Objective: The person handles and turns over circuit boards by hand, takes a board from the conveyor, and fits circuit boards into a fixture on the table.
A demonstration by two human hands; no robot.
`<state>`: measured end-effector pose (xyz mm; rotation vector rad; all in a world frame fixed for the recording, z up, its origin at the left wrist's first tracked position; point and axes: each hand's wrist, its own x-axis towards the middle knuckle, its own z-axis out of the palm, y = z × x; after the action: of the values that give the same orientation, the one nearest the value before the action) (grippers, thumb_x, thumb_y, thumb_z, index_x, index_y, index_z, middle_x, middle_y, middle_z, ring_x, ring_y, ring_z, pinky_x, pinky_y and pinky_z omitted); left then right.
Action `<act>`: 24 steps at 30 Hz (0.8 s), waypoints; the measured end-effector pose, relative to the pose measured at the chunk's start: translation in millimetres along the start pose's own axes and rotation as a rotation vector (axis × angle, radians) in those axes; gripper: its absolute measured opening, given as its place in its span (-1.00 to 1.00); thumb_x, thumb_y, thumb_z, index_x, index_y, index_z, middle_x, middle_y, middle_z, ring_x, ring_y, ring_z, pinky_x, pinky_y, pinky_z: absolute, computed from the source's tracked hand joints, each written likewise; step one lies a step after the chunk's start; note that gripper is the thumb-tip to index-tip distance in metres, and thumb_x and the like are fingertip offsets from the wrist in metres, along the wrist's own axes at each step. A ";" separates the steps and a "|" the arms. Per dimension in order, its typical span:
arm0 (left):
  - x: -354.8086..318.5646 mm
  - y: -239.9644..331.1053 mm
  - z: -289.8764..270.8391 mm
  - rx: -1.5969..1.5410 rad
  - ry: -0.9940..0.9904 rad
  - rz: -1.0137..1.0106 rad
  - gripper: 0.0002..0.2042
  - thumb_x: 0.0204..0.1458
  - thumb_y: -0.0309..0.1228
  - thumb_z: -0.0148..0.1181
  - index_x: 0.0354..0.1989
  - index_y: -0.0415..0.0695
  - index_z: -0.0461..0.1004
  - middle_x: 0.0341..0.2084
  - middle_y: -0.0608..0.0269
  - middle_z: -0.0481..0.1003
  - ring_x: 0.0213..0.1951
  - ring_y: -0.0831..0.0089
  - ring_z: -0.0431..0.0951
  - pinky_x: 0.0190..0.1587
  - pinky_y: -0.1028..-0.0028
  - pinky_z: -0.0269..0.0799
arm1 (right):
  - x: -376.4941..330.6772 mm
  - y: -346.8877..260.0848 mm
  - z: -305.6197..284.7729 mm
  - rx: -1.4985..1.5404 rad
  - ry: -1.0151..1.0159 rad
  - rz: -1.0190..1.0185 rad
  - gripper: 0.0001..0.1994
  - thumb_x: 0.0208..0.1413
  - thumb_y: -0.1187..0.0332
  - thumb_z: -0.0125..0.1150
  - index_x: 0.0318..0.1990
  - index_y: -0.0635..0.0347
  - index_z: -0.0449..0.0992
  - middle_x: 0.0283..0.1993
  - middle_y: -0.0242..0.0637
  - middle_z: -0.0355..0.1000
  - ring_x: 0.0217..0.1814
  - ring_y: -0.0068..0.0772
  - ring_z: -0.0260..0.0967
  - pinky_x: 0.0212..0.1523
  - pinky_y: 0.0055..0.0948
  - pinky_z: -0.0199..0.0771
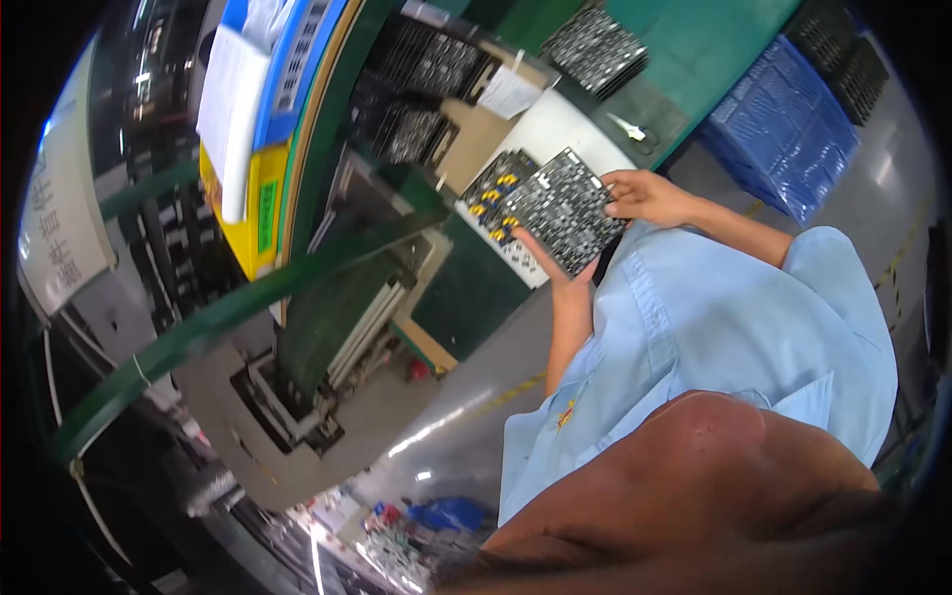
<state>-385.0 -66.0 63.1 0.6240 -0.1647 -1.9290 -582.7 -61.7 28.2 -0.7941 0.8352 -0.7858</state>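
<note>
Left hand [570,283] supporting from below, its thumb laid over the lower-left edge, a worker in a light blue shirt [714,307] holds a dark, silver-speckled circuit board [565,210] slightly right of and above the frame's centre. At the board's right edge the right hand [650,198] is partly closed, thumb and bent fingers on the rim; the undersides of both grips are hidden from where I stand.

Just left of the held board, and partly covered by it, a second board with yellow parts [486,206] lies on the white-topped bench [565,124]. Above it rests a sheet of paper [508,92]. Toward the top of the frame, a stack of speckled boards [595,52] sits on a green surface [709,35], with what look like scissors [627,127] near it. Blue-wrapped goods [783,129] stand at upper right. A green rail [248,290] crosses the left, below blue and yellow holders [243,188].
</note>
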 end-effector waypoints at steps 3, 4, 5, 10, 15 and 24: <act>-10.4 7.8 -13.3 0.016 0.037 0.044 -0.11 0.04 0.40 -0.07 0.38 -0.03 0.11 0.25 0.12 0.29 0.21 0.13 0.36 0.26 0.05 0.29 | 11.2 -4.3 10.5 -0.049 -0.070 -0.042 -0.53 0.20 0.39 0.25 0.23 0.31 0.32 -0.17 -0.34 0.51 -0.16 -0.66 0.35 -0.16 -0.55 0.39; -15.1 8.8 -13.4 0.039 0.009 0.071 -0.12 0.05 0.39 -0.06 0.38 -0.03 0.11 0.26 0.13 0.29 0.22 0.14 0.36 0.27 0.05 0.27 | 14.0 -2.7 11.7 -0.196 -0.064 -0.061 -0.51 0.18 0.36 0.28 0.22 0.32 0.34 -0.18 -0.34 0.51 -0.21 -0.63 0.38 -0.17 -0.54 0.42; -18.6 10.8 -12.4 0.040 0.023 0.083 -0.12 0.05 0.39 -0.06 0.38 -0.03 0.11 0.26 0.13 0.29 0.22 0.14 0.36 0.27 0.05 0.27 | 16.2 -3.4 12.3 -0.346 -0.057 -0.084 -0.50 0.15 0.33 0.30 0.21 0.32 0.37 -0.20 -0.33 0.50 -0.25 -0.59 0.41 -0.19 -0.53 0.45; -28.2 15.4 -11.1 0.085 0.055 0.127 -0.13 0.08 0.36 -0.07 0.38 -0.09 0.11 0.22 0.04 0.32 0.19 0.11 0.38 0.24 0.07 0.31 | 13.9 -11.6 24.9 -0.573 0.096 -0.172 -0.39 0.10 0.23 0.34 0.27 0.22 0.32 0.15 -0.16 0.34 -0.02 -0.35 0.37 -0.09 -0.39 0.41; -15.4 5.3 -20.0 0.302 0.002 0.053 -0.21 0.17 0.31 -0.19 0.30 -0.17 0.19 0.07 0.02 0.44 0.03 0.16 0.50 0.06 0.17 0.49 | -2.9 -37.4 36.5 -0.618 0.061 -0.240 -0.20 0.05 0.06 0.38 0.38 0.13 0.16 0.29 -0.08 0.21 0.26 -0.16 0.24 0.18 -0.17 0.34; 17.9 -25.1 5.9 0.677 0.138 0.136 -0.31 0.17 -0.21 0.19 0.40 -0.11 0.01 0.05 0.19 0.34 0.04 0.43 0.36 0.06 0.43 0.37 | -29.0 -49.1 34.6 -0.483 -0.034 -0.187 -0.18 0.09 0.15 0.37 0.43 0.17 0.07 0.35 -0.07 0.23 0.33 -0.14 0.25 0.24 -0.20 0.31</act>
<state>-414.0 -71.8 52.3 1.1519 -0.7709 -1.6742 -579.4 -50.8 93.9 -1.3256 0.9430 -0.7401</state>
